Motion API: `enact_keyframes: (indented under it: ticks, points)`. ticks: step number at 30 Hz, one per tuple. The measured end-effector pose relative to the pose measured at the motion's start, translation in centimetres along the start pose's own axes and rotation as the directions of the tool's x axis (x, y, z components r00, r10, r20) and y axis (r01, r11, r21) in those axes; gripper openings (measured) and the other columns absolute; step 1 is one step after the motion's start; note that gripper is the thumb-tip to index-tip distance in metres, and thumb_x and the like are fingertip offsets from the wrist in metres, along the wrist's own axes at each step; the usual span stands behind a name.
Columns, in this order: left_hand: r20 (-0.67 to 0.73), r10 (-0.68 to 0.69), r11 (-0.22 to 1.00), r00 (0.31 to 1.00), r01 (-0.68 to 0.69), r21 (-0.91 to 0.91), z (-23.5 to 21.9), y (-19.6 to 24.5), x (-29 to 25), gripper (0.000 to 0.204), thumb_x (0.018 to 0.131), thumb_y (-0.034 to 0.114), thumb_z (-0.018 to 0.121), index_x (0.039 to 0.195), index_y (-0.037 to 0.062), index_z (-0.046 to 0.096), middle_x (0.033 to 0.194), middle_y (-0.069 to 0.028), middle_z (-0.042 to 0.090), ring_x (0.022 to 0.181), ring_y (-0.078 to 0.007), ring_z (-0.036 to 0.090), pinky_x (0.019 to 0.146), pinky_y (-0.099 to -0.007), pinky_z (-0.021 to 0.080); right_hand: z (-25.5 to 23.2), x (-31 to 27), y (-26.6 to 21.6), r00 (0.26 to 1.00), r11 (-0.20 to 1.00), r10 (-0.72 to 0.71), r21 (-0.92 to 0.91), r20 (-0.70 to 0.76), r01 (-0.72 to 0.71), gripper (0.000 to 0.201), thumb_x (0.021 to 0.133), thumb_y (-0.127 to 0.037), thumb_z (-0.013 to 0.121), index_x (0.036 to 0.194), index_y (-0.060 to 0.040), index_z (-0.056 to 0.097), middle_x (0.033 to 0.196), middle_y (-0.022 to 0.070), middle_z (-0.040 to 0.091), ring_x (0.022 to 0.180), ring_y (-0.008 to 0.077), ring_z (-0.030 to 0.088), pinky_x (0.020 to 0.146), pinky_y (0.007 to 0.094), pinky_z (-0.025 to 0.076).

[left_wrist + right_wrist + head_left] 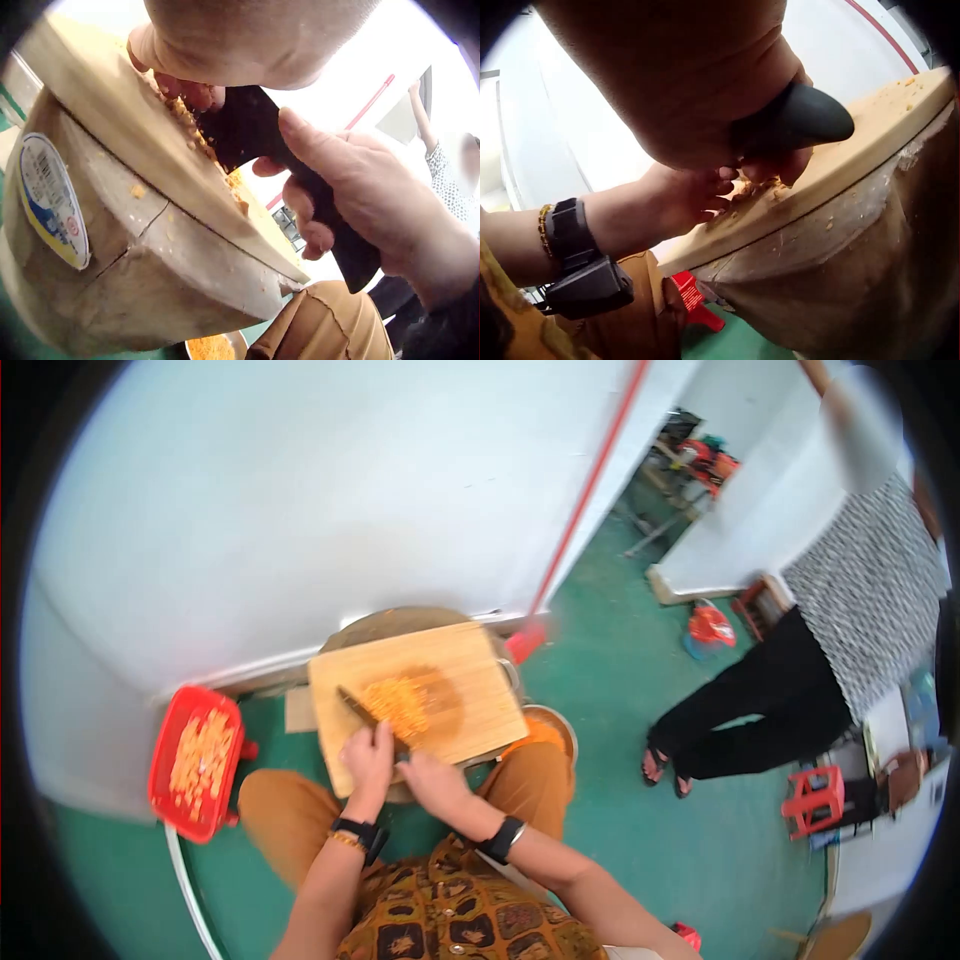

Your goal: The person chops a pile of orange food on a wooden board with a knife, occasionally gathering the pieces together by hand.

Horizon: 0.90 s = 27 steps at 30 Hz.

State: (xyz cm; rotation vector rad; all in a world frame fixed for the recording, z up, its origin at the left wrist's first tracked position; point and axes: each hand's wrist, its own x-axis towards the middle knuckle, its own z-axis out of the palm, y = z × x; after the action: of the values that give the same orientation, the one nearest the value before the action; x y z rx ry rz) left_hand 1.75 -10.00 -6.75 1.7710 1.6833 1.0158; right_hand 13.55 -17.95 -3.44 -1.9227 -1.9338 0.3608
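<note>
Brown patterned shirt (450, 910) is nearest, low in the head view. Past it, 2 hands work over 1 wooden board (490, 695) on a round block (112, 277). The right hand (437, 785) is wrapped round the black handle of 1 knife (358, 708). The left hand (367, 762) has bent fingers by the blade; I cannot tell if they grip it. The knife is over the board, beside a pile of orange bits (395, 700). Near the left knee is 1 red basket (160, 760) with orange pieces. By the right knee is 1 bowl (570, 735) of orange bits. 1 other person (770, 710) stands to the right.
</note>
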Motion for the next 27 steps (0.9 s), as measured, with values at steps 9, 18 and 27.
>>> enact_keyframes:
  ticks: [9, 18, 27]
  points:
    - [-0.185, 0.182, 0.983, 0.966, -0.183, 0.012, 1.3, -3.7, 0.0, 0.042, 0.095, 0.025, 0.052, 0.063, -0.0022, 0.05, 0.066, -0.0225, 0.052, 0.071, -0.0406, 0.05, 0.067, -0.0512, 0.034, -18.8, 12.8, 6.6, 0.751, 0.985, -0.16, -0.157, -0.641, 0.075, 0.102, 0.075, -0.023, 0.079, 0.15, -0.0001, 0.014, 0.145, 0.0407, 0.017, 0.123, 0.0567, 0.04, 0.098, 0.0503, 0.045]
    - [-0.212, 0.225, 0.973, 0.951, -0.23, 0.003, 2.0, -3.4, -0.7, 0.042, 0.095, 0.024, 0.05, 0.063, -0.0026, 0.047, 0.065, -0.023, 0.048, 0.069, -0.0422, 0.047, 0.069, -0.0504, 0.034, -35.6, 23.7, 9.8, 0.709, 0.906, 0.034, -0.278, -0.705, -0.32, 0.034, 0.09, -0.019, 0.061, 0.123, -0.0099, 0.056, 0.084, 0.0218, 0.067, 0.081, 0.0374, 0.067, 0.069, 0.0444, 0.054]
    - [-0.179, 0.176, 0.984, 0.968, -0.175, 0.022, 2.2, -2.9, -0.7, 0.041, 0.096, 0.026, 0.047, 0.067, -0.0016, 0.052, 0.069, -0.0218, 0.053, 0.075, -0.0416, 0.05, 0.072, -0.0493, 0.035, -31.3, 3.7, 2.5, 0.44, 0.976, -0.216, -0.202, -0.872, 0.08, 0.008, 0.091, -0.01, 0.064, 0.093, -0.0031, 0.067, 0.079, 0.013, 0.067, 0.068, 0.0287, 0.066, 0.059, 0.0337, 0.052]
